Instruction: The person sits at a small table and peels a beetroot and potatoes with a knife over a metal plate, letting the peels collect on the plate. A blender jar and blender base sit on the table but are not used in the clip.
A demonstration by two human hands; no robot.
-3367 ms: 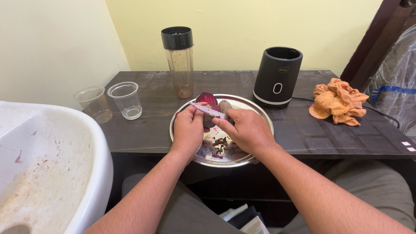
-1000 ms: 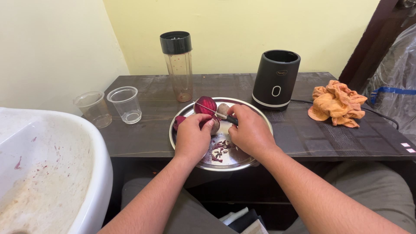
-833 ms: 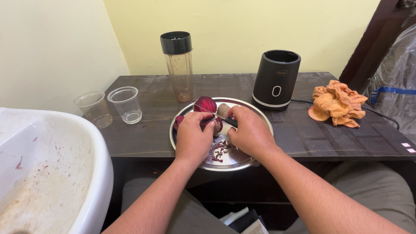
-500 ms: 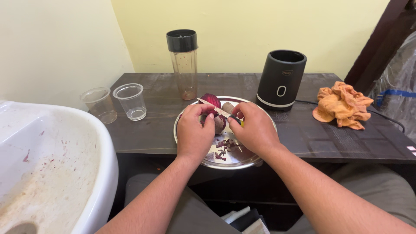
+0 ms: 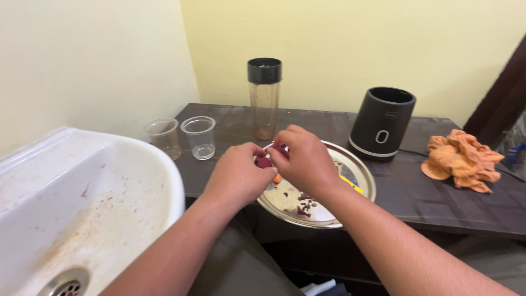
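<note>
Both hands, left [image 5: 236,176] and right [image 5: 304,160], have closed together at frame centre, now hiding most of the gripped beetroot [image 5: 265,162] over the steel plate [image 5: 359,174]; peeling continues.

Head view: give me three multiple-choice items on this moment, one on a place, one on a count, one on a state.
1. Where does the orange cloth lie?
A. in the sink
B. on the table's right end
C. on the steel plate

2. How many clear plastic cups stand left of the steel plate?
A. two
B. four
C. none

3. How does the tall blender jar stand?
A. on its side
B. upright
C. inside the black blender base

Answers: 1 B, it sits right of the black blender base. 2 A, two stand side by side. 3 B, its dark cap is on top.
</note>
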